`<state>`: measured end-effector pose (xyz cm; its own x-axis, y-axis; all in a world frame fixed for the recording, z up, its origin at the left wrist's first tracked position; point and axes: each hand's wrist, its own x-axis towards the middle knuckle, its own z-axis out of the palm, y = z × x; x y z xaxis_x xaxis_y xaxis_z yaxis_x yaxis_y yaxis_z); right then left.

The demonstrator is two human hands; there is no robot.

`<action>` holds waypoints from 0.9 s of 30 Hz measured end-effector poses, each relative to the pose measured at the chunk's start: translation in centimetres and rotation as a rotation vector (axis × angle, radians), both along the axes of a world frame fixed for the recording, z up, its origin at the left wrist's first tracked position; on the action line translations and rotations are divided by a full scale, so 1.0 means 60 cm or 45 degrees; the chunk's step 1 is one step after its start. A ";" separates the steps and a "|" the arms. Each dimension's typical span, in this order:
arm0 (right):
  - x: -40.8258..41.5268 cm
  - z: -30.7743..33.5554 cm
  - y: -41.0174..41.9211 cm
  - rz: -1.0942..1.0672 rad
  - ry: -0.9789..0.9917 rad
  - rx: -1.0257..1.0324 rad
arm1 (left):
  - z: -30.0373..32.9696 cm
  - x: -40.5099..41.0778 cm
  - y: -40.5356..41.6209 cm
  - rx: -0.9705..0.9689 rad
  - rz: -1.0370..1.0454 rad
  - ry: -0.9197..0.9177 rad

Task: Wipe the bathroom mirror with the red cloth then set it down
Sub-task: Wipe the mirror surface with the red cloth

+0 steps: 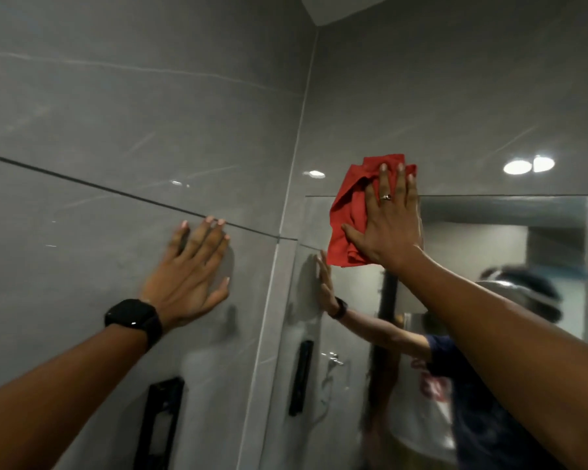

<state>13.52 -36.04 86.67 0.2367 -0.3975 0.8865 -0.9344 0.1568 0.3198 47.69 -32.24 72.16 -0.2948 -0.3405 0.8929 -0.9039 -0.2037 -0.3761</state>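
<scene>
At mirror (489, 252) top edge | right hand (389, 225) spread flat, pressing red cloth (348, 212) | left hand (190, 276) spread on wall (116, 113)

Head view, near (tilted upward).

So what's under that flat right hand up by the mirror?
The red cloth, pressed by the right hand against the top left corner of the mirror and the tile above it. The glass beneath the cloth is covered, so its state cannot be seen.
</scene>
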 end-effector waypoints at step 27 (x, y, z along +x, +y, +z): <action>0.040 -0.760 -0.072 0.284 0.918 0.670 | -0.002 -0.005 0.003 0.167 -0.069 0.087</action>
<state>15.92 -40.35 41.09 0.7814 -0.5867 0.2125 -0.4723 -0.3335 0.8159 47.37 -32.07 72.07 -0.2559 -0.4405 0.8605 -0.9366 -0.1073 -0.3335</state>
